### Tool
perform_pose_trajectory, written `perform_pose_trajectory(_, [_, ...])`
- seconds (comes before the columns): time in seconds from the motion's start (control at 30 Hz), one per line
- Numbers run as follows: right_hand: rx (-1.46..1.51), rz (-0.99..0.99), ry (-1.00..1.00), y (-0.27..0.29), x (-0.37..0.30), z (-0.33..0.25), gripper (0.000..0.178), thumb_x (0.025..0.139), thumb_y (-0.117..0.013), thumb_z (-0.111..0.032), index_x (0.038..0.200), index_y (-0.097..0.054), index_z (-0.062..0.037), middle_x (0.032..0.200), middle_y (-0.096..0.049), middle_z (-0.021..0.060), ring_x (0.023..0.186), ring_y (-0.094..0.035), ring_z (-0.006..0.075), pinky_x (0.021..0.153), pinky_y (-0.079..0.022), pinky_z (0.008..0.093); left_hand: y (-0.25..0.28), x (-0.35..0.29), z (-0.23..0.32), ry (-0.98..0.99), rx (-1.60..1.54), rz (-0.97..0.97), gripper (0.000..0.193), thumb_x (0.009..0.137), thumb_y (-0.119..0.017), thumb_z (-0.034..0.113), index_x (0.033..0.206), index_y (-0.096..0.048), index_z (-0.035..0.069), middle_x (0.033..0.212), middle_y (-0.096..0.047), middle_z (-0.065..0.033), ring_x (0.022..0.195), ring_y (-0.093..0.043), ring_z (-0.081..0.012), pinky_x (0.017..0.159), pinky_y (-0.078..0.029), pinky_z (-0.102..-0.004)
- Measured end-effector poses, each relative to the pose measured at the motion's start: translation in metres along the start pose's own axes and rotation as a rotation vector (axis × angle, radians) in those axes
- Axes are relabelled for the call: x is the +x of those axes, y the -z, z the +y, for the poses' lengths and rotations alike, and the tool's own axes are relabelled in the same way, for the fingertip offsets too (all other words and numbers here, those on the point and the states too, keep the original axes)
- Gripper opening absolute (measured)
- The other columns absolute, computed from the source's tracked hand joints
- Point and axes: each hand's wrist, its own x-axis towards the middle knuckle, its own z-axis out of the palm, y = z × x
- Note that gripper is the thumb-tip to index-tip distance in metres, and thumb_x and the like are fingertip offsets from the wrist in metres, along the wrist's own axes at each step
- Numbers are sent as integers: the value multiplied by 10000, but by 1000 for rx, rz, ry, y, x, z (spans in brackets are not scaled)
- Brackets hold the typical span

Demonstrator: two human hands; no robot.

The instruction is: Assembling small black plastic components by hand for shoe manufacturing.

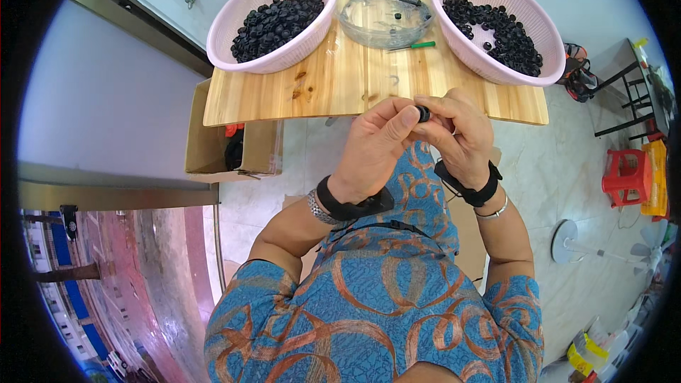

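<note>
Between the fingertips of both hands is a small black round part, just beyond the table's near edge on my side. My left hand pinches it from the left with thumb and fingers. From the other side, my right hand grips it, its fingers curled; they hide most of the part. On the wooden table, a pink basket at left holds a heap of black parts. Another pink basket at right holds similar small black parts.
Between the baskets stands a clear round tub with tweezers and a few black parts. A green-handled screwdriver lies before it. Below the table's left side is an open cardboard box. A red stool stands far right.
</note>
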Motion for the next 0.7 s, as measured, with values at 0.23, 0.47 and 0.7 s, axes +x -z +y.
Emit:
perform_pose_trajectory(0.23, [122, 9, -69, -2, -1, -3, 316, 709, -711, -131, 1005, -640, -44, 643, -458, 20, 559, -426, 133, 494, -330, 243, -8, -4, 15, 59, 13, 63, 246, 938, -464, 211, 1026, -544, -4, 976, -597, -76, 913, -573, -147, 829, -466, -311])
perform_pose_trajectory(0.47, [-153, -63, 74, -1, 5, -8, 293, 704, -706, -112, 971, -619, -27, 648, -491, 65, 562, -492, 192, 488, -378, 290, 4, -4, 20, -59, 475, 40, 254, 936, -475, 198, 1042, -538, -23, 932, -598, -51, 843, -563, -93, 760, -460, -223])
perform_pose_trajectory(0.7, [-180, -99, 113, -8, 11, 0, 281, 709, -694, -90, 962, -595, -16, 648, -496, 87, 564, -507, 221, 496, -401, 314, 14, 3, 33, -176, 972, 25, 268, 946, -448, 213, 977, -551, -33, 837, -596, -43, 765, -559, -76, 685, -459, -205])
